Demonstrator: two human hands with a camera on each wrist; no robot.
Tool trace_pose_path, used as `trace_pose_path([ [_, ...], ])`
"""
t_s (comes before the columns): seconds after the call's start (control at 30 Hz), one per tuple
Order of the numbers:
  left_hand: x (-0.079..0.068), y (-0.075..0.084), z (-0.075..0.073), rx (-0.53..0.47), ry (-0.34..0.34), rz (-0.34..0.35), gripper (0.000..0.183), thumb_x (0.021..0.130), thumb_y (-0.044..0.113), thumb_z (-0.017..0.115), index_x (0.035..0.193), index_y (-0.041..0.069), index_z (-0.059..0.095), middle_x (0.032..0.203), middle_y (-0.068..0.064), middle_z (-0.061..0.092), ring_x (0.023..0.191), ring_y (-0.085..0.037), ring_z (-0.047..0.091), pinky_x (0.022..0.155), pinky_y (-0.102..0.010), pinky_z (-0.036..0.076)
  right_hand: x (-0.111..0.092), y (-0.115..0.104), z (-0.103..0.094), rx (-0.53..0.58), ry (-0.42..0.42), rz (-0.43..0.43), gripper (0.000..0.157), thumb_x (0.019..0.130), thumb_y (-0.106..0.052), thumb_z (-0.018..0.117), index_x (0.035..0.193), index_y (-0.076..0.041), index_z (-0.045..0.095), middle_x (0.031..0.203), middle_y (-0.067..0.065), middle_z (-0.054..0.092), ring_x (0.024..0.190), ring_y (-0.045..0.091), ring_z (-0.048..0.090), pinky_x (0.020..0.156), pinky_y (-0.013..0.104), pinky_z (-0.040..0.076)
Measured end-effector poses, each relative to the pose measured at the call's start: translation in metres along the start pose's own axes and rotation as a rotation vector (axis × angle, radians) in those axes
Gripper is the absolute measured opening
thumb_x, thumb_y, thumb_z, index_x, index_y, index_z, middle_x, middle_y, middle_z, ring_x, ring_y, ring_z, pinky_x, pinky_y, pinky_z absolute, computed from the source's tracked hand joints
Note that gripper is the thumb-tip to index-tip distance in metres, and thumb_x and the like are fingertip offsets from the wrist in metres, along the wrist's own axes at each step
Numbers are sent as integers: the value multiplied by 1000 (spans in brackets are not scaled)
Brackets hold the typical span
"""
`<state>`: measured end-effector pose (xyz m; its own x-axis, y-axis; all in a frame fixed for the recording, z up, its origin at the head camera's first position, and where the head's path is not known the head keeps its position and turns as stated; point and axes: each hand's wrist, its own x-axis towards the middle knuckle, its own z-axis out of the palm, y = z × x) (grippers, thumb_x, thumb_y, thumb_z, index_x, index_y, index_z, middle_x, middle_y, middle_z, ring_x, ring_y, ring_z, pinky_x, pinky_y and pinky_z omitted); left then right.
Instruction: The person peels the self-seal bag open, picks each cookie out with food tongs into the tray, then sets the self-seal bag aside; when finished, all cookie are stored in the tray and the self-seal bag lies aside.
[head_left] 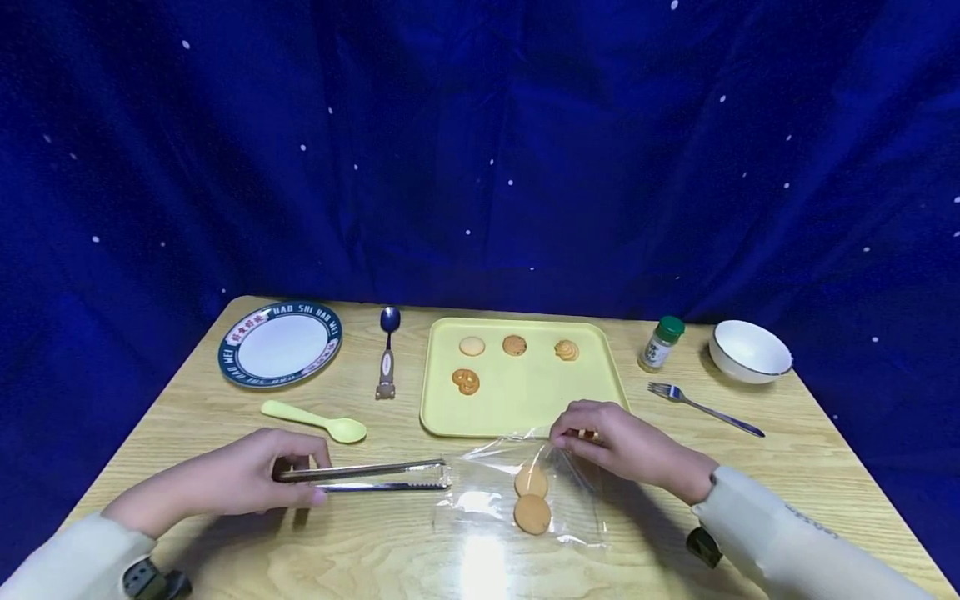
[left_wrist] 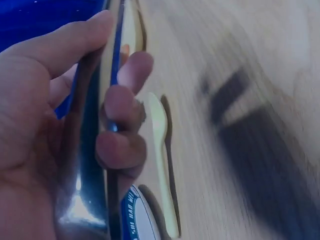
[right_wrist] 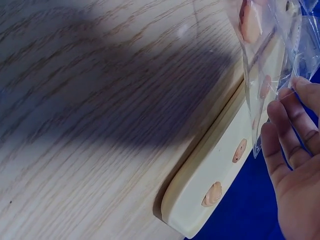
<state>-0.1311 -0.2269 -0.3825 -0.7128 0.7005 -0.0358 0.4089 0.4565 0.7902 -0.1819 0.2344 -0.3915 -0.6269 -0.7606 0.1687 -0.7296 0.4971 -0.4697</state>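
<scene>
My left hand [head_left: 281, 473] grips a pair of metal tongs [head_left: 375, 472], whose tips point right toward a clear plastic bag [head_left: 480, 475]. In the left wrist view the fingers curl around the shiny handle of the tongs [left_wrist: 82, 200]. Two round cookies [head_left: 532, 514] are inside the bag, one overlapping the other. The thumb and fingers of my right hand [head_left: 618, 437] pinch the bag's upper edge, close to the front rim of a yellow tray [head_left: 525, 425]. In the right wrist view the bag [right_wrist: 255, 75] hangs from the fingertips.
The tray carries a pale round cookie [head_left: 472, 346], a speckled cookie [head_left: 514, 345], a swirled cookie [head_left: 566, 350] and a pretzel [head_left: 466, 382]. Leftward lie a plate [head_left: 281, 346], a dark spoon [head_left: 387, 354] and a yellow spoon [head_left: 318, 421]. Rightward are a green-capped jar [head_left: 660, 344], a fork [head_left: 705, 408] and a bowl [head_left: 750, 352].
</scene>
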Motion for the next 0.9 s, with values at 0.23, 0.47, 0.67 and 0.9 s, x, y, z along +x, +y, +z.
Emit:
trace_pose_path([
  [0.23, 11, 3, 8, -1, -85, 43, 13, 94, 25, 63, 87, 16, 57, 63, 5, 57, 45, 8, 46, 42, -22, 45, 1, 1, -2, -9, -2, 14, 10, 96, -19, 59, 101, -20, 68, 94, -6, 67, 83, -1, 54, 72, 19, 49],
  [0.47, 36, 16, 23, 97, -74, 23, 18, 95, 35, 60, 87, 19, 56, 64, 13, 52, 47, 6, 43, 48, -19, 43, 2, -1, -1, 6, -4, 4, 10, 97, -18, 59, 101, -20, 68, 95, -7, 66, 85, -1, 54, 73, 21, 49],
  [0.67, 57, 27, 39, 49, -97, -44, 22, 95, 36, 60, 87, 16, 57, 63, 5, 60, 45, 2, 44, 47, -20, 43, 4, -2, 2, -16, 6, -14, 10, 97, -20, 58, 101, -20, 67, 94, -11, 65, 85, -1, 54, 74, 23, 50],
  [0.9, 75, 29, 51, -53, -129, -118, 23, 93, 35, 63, 85, 14, 57, 65, -5, 68, 39, -3, 43, 40, -21, 39, 6, -3, 4, -20, 5, 5, 11, 97, -21, 58, 101, -21, 67, 95, -10, 65, 84, -2, 54, 73, 24, 51],
])
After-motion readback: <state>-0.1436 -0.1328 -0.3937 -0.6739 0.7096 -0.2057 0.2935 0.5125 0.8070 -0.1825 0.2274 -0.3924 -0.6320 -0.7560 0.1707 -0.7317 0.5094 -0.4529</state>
